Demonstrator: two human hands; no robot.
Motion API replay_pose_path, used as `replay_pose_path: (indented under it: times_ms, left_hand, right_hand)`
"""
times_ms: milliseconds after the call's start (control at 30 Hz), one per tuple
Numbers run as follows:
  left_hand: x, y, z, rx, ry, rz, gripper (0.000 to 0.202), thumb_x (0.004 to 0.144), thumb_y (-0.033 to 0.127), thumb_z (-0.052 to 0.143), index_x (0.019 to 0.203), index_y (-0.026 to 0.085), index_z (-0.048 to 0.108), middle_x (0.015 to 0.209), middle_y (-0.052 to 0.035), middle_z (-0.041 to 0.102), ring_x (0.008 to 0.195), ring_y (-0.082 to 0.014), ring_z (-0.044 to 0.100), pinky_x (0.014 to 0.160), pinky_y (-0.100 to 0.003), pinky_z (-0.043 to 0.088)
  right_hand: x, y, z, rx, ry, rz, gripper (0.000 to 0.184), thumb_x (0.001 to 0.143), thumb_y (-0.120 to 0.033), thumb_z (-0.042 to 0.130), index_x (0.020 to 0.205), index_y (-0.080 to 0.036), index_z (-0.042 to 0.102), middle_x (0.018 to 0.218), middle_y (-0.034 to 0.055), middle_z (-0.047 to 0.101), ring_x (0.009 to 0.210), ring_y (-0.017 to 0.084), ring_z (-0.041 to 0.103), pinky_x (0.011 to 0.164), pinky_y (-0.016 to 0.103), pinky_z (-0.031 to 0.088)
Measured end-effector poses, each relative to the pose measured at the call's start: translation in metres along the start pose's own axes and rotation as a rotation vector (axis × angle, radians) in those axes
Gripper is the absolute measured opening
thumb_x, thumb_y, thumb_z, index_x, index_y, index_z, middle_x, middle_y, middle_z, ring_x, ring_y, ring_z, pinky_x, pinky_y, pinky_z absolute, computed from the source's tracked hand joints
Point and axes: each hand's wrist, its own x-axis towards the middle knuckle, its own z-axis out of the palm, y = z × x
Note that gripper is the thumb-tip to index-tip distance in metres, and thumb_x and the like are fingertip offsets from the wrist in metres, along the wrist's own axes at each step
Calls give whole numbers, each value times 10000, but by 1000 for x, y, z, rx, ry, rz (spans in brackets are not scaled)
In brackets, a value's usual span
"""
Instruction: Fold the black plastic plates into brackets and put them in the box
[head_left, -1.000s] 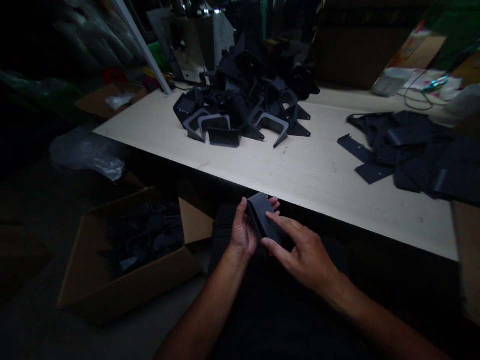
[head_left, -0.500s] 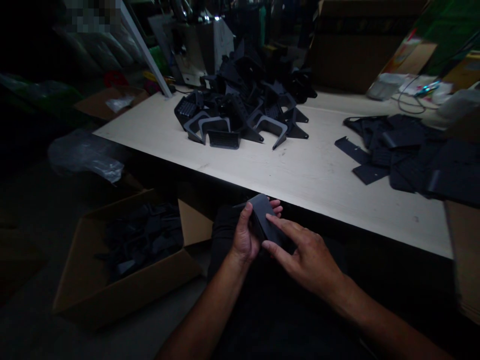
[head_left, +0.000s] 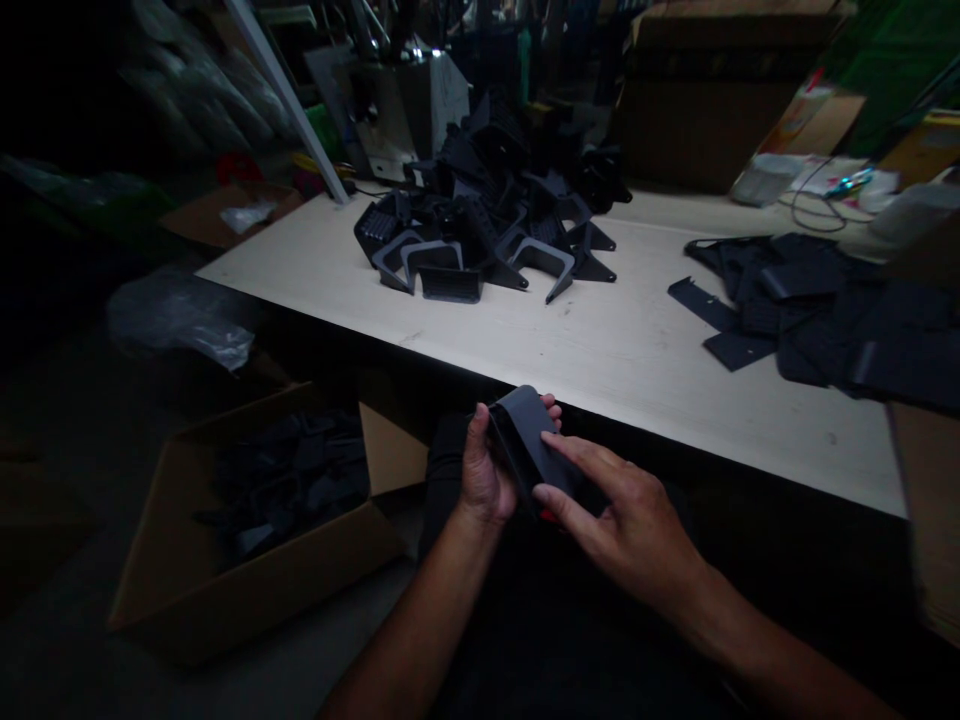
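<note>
A dark grey plastic bracket (head_left: 531,420) with a smooth, bent face is held above my lap, just off the table's front edge. My left hand (head_left: 491,475) wraps around it from the left, thumb along the near side and fingertips showing past its far edge. On the right, my right hand (head_left: 626,500) grips the same bracket, index fingertip on its face and thumb at its lower edge. A small red thing (head_left: 550,515) peeks out below the right thumb; its kind is hidden. The other fingers of that hand are mostly out of sight.
A pale table (head_left: 622,350) carries a heap of dark brackets (head_left: 480,200) and, at right, a pile of flat dark plates (head_left: 810,300). An open carton (head_left: 247,600) of dark parts stands low at left. Behind are a metal machine (head_left: 412,110) and a big carton (head_left: 697,110).
The bracket has tilted slightly, so more of its dark left side shows. My left thumb has shifted left along it. A bit of red now appears under my right thumb.
</note>
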Motion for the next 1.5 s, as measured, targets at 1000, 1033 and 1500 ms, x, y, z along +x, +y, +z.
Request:
replay_pose_path:
  times_ms: [1000, 1033, 1500]
  left_hand:
    - [0, -3, 4, 99, 107, 106, 681, 963, 673, 546, 1202, 71, 753, 1251, -201, 762, 1187, -313, 719, 1128, -432, 501]
    - [-1, -3, 5, 105, 107, 115, 672, 966, 665, 547, 1200, 71, 754, 1250, -200, 763, 1177, -312, 723, 1125, -435, 504]
    - [0, 2, 7, 85, -100, 88, 645, 922, 629, 547, 1221, 94, 750, 1296, -199, 747, 1252, -341, 682, 1135, -472, 491]
  right_hand:
    - [-1, 1, 13, -52, -30, 16, 498, 993, -430, 670, 1456, -253, 633, 1415, 125, 677, 1239, 300, 691, 1045, 482, 591]
    - [-1, 1, 14, -57, -35, 18, 500, 992, -429, 671, 1459, -254, 631, 1419, 123, 675, 1242, 300, 689, 1049, 483, 590]
    - [9, 2, 6, 139, -34, 98, 563, 918, -447, 783, 1434, -294, 619, 1342, 69, 714, 1198, 278, 690, 1043, 451, 552]
